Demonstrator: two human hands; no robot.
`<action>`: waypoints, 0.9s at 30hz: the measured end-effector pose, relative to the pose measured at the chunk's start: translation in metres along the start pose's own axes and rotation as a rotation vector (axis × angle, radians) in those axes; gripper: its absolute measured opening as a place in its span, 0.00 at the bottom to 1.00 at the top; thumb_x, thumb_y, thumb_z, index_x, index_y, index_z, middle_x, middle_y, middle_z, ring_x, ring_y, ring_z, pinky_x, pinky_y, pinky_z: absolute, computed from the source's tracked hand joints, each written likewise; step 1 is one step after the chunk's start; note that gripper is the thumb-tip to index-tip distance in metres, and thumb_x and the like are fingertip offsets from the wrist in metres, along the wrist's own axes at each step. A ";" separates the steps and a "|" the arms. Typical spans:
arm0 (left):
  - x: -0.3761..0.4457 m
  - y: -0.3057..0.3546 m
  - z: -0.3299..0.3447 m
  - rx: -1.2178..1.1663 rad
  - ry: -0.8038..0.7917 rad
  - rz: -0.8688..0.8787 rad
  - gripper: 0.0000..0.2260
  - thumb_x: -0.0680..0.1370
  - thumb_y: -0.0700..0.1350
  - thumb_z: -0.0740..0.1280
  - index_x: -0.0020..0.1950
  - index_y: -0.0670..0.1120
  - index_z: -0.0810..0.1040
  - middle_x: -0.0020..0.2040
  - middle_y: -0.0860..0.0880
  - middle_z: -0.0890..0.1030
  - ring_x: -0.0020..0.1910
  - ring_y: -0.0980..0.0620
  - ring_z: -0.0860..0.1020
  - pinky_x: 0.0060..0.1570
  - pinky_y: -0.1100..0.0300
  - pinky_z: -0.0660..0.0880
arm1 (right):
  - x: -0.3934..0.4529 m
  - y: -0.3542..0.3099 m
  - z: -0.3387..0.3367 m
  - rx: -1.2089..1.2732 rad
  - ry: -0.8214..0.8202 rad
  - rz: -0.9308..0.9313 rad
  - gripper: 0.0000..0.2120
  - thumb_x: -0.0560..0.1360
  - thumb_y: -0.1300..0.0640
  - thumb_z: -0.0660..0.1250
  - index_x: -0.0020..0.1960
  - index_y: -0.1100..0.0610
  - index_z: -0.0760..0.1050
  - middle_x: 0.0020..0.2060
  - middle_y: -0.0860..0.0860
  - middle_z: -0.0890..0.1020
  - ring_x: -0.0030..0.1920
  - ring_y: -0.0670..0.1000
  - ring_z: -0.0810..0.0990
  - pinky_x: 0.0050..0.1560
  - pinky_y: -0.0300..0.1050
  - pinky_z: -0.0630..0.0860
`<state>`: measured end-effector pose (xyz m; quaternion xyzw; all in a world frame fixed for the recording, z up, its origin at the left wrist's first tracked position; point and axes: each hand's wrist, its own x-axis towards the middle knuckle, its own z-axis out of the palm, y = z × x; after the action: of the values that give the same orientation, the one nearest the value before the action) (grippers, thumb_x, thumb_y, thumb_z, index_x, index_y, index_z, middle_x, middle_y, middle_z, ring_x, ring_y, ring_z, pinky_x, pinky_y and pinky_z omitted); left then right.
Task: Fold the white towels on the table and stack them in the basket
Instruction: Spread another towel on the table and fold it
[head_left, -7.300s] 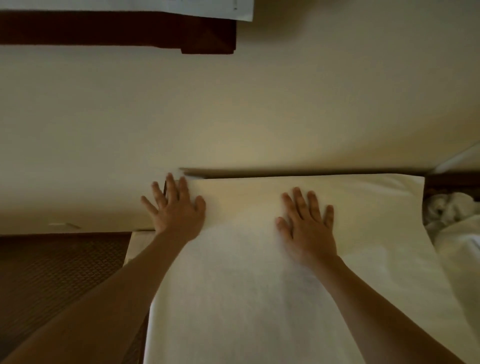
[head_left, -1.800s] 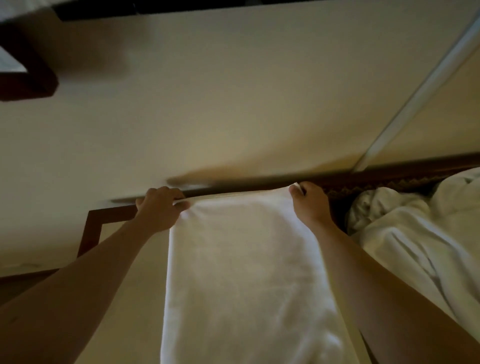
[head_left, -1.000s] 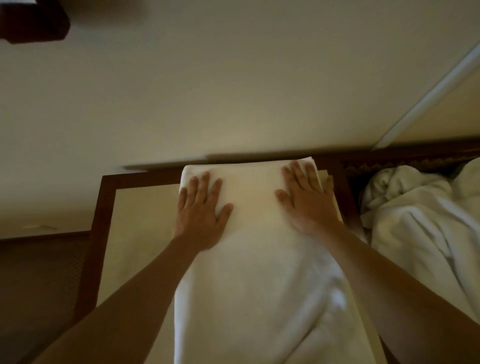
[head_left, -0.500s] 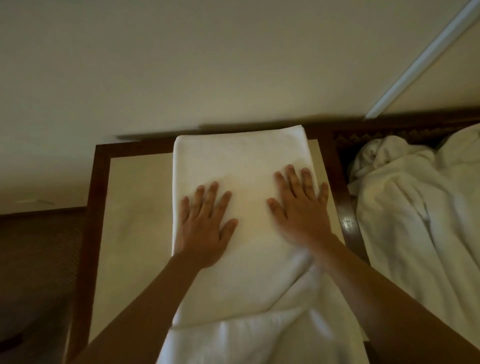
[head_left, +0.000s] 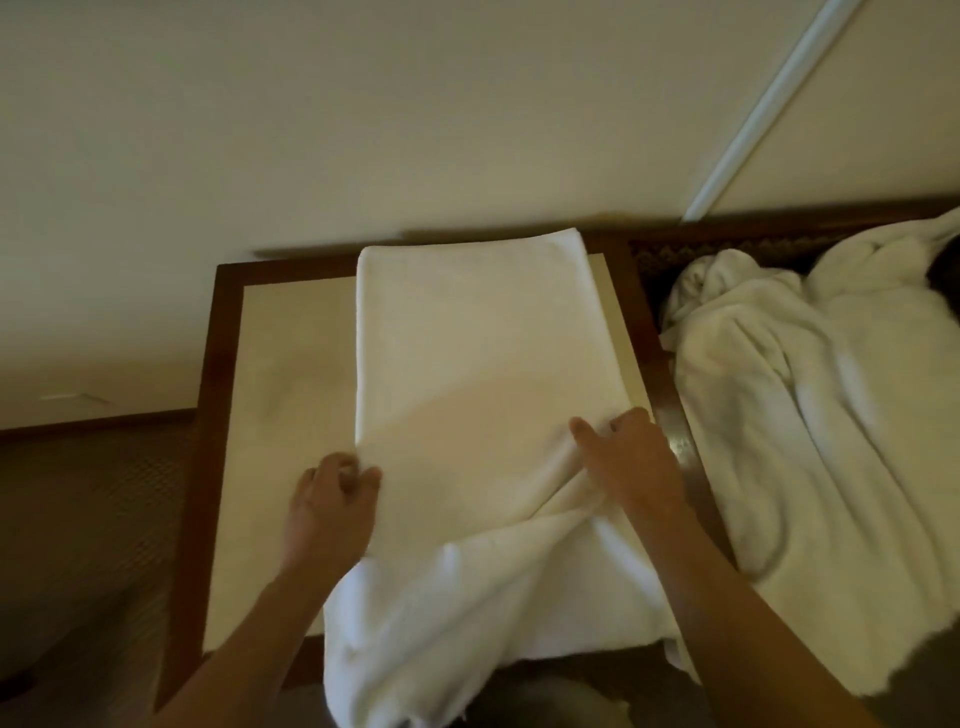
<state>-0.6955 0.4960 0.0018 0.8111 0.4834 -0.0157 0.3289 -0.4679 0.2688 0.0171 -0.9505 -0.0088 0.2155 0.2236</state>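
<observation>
A white towel lies folded lengthwise on a table with a dark wood frame and cream top. Its far end sits flat near the wall, and its near end hangs rumpled over the table's front edge. My left hand pinches the towel's left edge with curled fingers. My right hand grips the right edge, where the cloth bunches into a crease. No basket is in view.
A heap of crumpled white towels lies to the right, beyond the table's dark frame. A cream wall rises just behind the table. Patterned brown carpet lies to the left.
Both hands have slid back from lying flat on the towel's middle to its side edges and closed on the cloth. The view has tilted down, showing more of the hanging end.
</observation>
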 end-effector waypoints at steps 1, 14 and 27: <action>-0.007 0.002 0.001 -0.018 -0.058 -0.072 0.15 0.81 0.58 0.66 0.61 0.49 0.76 0.50 0.53 0.79 0.50 0.47 0.78 0.50 0.53 0.72 | -0.004 0.006 0.003 0.025 -0.039 0.037 0.32 0.75 0.37 0.69 0.66 0.61 0.69 0.59 0.57 0.79 0.58 0.60 0.80 0.52 0.48 0.73; -0.009 0.014 -0.010 -0.642 -0.195 -0.462 0.16 0.82 0.51 0.69 0.47 0.38 0.79 0.42 0.41 0.79 0.39 0.44 0.76 0.47 0.48 0.81 | 0.012 0.030 -0.002 0.391 -0.127 0.098 0.26 0.72 0.45 0.70 0.60 0.64 0.77 0.55 0.62 0.82 0.54 0.65 0.83 0.53 0.56 0.82; -0.021 0.025 0.007 -0.160 0.031 -0.192 0.02 0.83 0.39 0.62 0.54 0.42 0.72 0.42 0.51 0.73 0.49 0.43 0.75 0.45 0.56 0.69 | -0.003 0.033 -0.005 0.108 0.085 -0.068 0.13 0.81 0.55 0.62 0.60 0.62 0.73 0.56 0.61 0.80 0.57 0.65 0.79 0.50 0.52 0.73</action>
<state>-0.6846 0.4684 0.0166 0.7325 0.5636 0.0042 0.3819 -0.4711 0.2365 0.0078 -0.9445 -0.0199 0.1676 0.2820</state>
